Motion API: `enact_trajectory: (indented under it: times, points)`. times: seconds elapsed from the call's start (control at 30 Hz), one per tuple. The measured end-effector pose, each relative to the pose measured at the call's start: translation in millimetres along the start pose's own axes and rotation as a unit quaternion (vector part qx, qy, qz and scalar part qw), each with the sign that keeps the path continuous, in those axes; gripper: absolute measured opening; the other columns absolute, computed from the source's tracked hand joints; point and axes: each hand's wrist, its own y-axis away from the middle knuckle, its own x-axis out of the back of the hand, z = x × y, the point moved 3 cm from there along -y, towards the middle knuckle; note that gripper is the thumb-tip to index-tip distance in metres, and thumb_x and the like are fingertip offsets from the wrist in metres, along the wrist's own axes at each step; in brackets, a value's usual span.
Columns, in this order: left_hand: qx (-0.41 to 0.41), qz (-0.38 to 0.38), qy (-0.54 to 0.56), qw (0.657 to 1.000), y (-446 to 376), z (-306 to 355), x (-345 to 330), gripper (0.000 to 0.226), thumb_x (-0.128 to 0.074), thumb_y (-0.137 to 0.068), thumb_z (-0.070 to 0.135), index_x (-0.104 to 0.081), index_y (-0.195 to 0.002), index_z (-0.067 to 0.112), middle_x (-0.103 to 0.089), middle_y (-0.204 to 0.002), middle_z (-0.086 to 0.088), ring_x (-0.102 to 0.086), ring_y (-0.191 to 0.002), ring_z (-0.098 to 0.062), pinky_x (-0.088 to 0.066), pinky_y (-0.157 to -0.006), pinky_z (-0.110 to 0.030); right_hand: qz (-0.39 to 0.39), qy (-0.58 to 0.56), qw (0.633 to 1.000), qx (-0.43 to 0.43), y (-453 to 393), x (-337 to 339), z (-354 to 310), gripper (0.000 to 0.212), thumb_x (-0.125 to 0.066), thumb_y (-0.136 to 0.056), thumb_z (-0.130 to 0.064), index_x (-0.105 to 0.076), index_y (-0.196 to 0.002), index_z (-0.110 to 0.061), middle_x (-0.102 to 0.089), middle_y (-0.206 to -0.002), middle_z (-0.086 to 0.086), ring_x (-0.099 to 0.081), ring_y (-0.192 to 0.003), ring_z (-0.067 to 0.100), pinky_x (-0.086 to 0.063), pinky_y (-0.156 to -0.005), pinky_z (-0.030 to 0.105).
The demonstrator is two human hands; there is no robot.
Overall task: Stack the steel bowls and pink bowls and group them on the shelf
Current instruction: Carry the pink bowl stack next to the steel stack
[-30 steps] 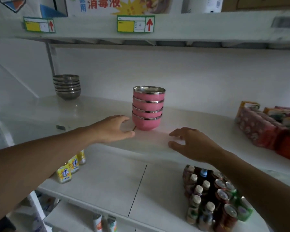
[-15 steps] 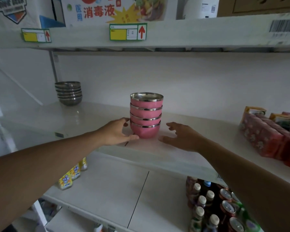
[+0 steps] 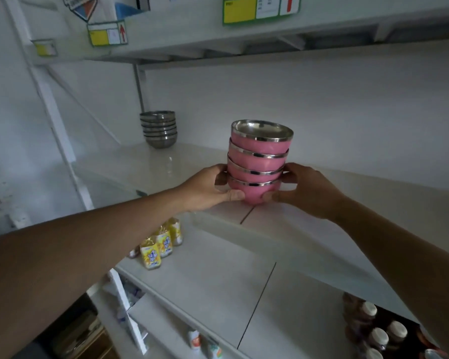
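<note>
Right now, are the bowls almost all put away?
Nearly. Done: the steel bowls sit stacked at the back of the shelf, and the four pink bowls are stacked too. In hand: left hand and right hand grip the pink stack. Left: set it beside the steel stack.

We have one head-worn wide-angle view, tilted, facing fwd at the middle shelf [image 3: 166, 164] from close range; upper shelf [image 3: 218, 40] overhead, lower shelf [image 3: 205, 275] beneath. No 2nd view.
</note>
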Motion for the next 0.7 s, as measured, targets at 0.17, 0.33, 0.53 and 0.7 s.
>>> enact_trajectory:
  times: [0.17, 0.33, 0.53, 0.7]
  points:
    - [0.026, 0.027, -0.017, 0.999, 17, -11, 57, 0.077, -0.090, -0.084, 0.042, -0.056, -0.149, 0.017, -0.069, -0.142, 0.002, -0.064, -0.132, -0.013, -0.047, -0.119, -0.045, -0.016, -0.036, 0.999, 0.036, -38, -27, -35, 0.076, -0.092, -0.072, -0.049, -0.061, -0.137, -0.024, -0.073, -0.129, -0.007, -0.068, -0.117, 0.009, -0.052, -0.097, 0.029]
    - [0.051, 0.044, -0.015, 0.998, 36, -39, 101, 0.073, -0.091, -0.084, 0.038, -0.058, -0.146, 0.017, -0.070, -0.140, 0.002, -0.065, -0.131, -0.014, -0.048, -0.119, -0.046, -0.042, -0.051, 0.996, 0.059, -71, -64, -70, 0.075, -0.094, -0.072, -0.047, -0.063, -0.136, -0.022, -0.074, -0.125, -0.008, -0.071, -0.113, 0.010, -0.056, -0.104, 0.036]
    - [0.056, 0.042, -0.017, 0.997, 43, -85, 148, 0.072, -0.090, -0.085, 0.039, -0.058, -0.146, 0.020, -0.071, -0.139, 0.005, -0.065, -0.130, -0.011, -0.047, -0.119, -0.044, -0.065, -0.046, 0.995, 0.058, -110, -109, -102, 0.075, -0.094, -0.074, -0.046, -0.062, -0.138, -0.022, -0.074, -0.126, -0.006, -0.071, -0.114, 0.015, -0.057, -0.104, 0.043]
    - [0.044, 0.033, -0.002, 0.998, 30, -129, 179, 0.073, -0.091, -0.083, 0.044, -0.059, -0.146, 0.024, -0.069, -0.141, 0.007, -0.063, -0.133, -0.013, -0.047, -0.118, -0.046, -0.075, -0.026, 0.996, 0.042, -139, -136, -123, 0.085, -0.091, -0.067, -0.059, -0.061, -0.138, -0.024, -0.073, -0.128, -0.008, -0.071, -0.115, 0.013, -0.058, -0.104, 0.044]
